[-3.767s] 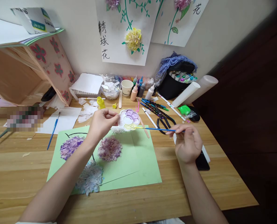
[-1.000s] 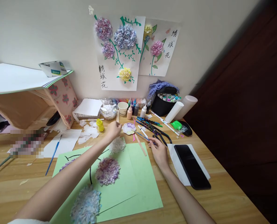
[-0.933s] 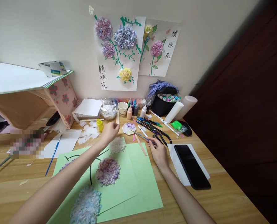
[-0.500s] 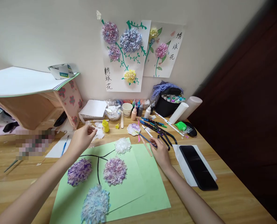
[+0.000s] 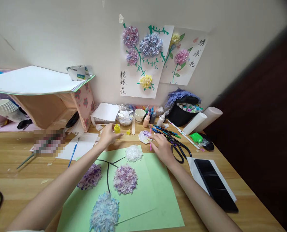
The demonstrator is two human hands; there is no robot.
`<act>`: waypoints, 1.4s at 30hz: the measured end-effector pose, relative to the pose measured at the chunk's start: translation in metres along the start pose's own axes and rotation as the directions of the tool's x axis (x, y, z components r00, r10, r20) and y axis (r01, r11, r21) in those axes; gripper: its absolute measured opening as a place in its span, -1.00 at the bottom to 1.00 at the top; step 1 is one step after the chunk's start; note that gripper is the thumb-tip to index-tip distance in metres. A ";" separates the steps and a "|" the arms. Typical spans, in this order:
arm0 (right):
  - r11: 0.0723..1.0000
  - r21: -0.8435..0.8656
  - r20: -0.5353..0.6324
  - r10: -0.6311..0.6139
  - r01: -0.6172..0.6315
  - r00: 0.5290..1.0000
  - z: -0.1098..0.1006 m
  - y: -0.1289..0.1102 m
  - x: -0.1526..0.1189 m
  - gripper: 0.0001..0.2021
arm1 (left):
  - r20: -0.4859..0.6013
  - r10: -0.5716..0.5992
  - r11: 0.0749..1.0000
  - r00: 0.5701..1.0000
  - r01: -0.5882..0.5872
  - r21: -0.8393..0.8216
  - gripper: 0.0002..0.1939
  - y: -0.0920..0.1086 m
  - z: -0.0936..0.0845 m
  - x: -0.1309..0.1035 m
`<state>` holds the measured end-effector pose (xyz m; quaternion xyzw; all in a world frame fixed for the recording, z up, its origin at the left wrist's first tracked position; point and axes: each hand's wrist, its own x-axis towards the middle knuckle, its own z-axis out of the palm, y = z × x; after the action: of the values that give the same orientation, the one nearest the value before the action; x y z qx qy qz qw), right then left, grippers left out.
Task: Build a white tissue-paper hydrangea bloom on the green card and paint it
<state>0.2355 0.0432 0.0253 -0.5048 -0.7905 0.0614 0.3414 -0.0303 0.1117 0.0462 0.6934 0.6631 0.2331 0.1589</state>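
Note:
My left hand [image 5: 110, 136] is at the small yellow paint bottle [image 5: 117, 129], its fingers around the lower part. The bottle's yellow cap [image 5: 128, 132] lies just right of it. My right hand [image 5: 160, 145] reaches to the flower-shaped palette [image 5: 144, 137], fingers apart at its right edge; no brush shows in it. Below both hands lies green paper [image 5: 143, 190] with black drawn stems and a white flower [image 5: 133, 153], a pink-purple flower [image 5: 125, 179], a purple flower [image 5: 90, 176] and a light blue flower [image 5: 104, 212].
Black scissors [image 5: 178, 146] and markers lie right of my right hand, with a phone [image 5: 214, 183] nearer. A paper cup [image 5: 139, 115], a bowl of scraps [image 5: 125, 116] and paint bottles line the wall. A blue brush [image 5: 73, 151] rests at left.
My left hand has moved right to the yellow bottle. My right hand has moved to the palette and no longer shows the blue brush in it. The view has shifted slightly.

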 end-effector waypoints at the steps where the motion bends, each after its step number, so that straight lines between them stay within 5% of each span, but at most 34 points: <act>1: 0.998 0.015 0.055 -0.058 0.057 0.997 0.007 -0.003 0.019 -0.79 | -0.010 0.000 1.000 1.000 0.000 -0.003 -0.55 0.000 0.002 0.001; 7: 0.962 0.103 0.346 -0.272 0.252 0.898 0.059 0.004 0.102 -0.67 | -0.031 -0.015 0.998 0.999 0.013 -0.063 -0.77 -0.003 0.006 0.004; 12: 0.952 0.165 0.456 -0.305 0.258 0.836 0.077 0.018 0.116 -0.74 | -0.044 -0.013 0.988 0.999 0.006 -0.155 -0.75 -0.008 -0.003 0.001; 16: 0.958 0.191 0.474 -0.281 0.214 0.834 0.076 0.016 0.116 -0.86 | -0.056 -0.005 0.979 0.998 -0.007 -0.206 -0.71 -0.013 -0.011 -0.004; 24: 0.974 0.226 0.436 -0.129 0.030 0.890 0.047 -0.006 0.113 -0.83 | -0.069 0.058 0.973 0.996 -0.071 -0.218 -0.74 -0.006 -0.018 -0.015; 29: 0.970 0.239 0.386 -0.139 0.047 0.912 0.015 -0.024 0.118 -0.81 | -0.046 0.160 0.966 0.986 -0.166 -0.198 -0.78 0.006 -0.025 -0.026; 33: 0.969 0.160 0.337 -0.234 0.189 0.912 -0.012 -0.045 0.124 -0.90 | -0.026 0.217 0.969 0.976 -0.218 -0.116 -0.74 0.013 -0.031 -0.034; 37: 0.862 -0.112 0.353 -0.431 0.495 0.831 -0.028 -0.066 0.126 -0.91 | -0.020 0.221 0.972 0.975 -0.222 -0.076 -0.68 0.020 -0.034 -0.040; 42: 0.737 -0.254 0.402 -0.508 0.626 0.762 -0.034 -0.084 0.125 -0.88 | 0.002 0.289 0.957 0.957 -0.289 0.020 -0.71 0.029 -0.039 -0.045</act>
<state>0.1602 0.0989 0.1483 -0.2754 -0.9468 -0.1212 0.1142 -0.0275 0.0620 0.0895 0.7841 0.5573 0.2474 0.1157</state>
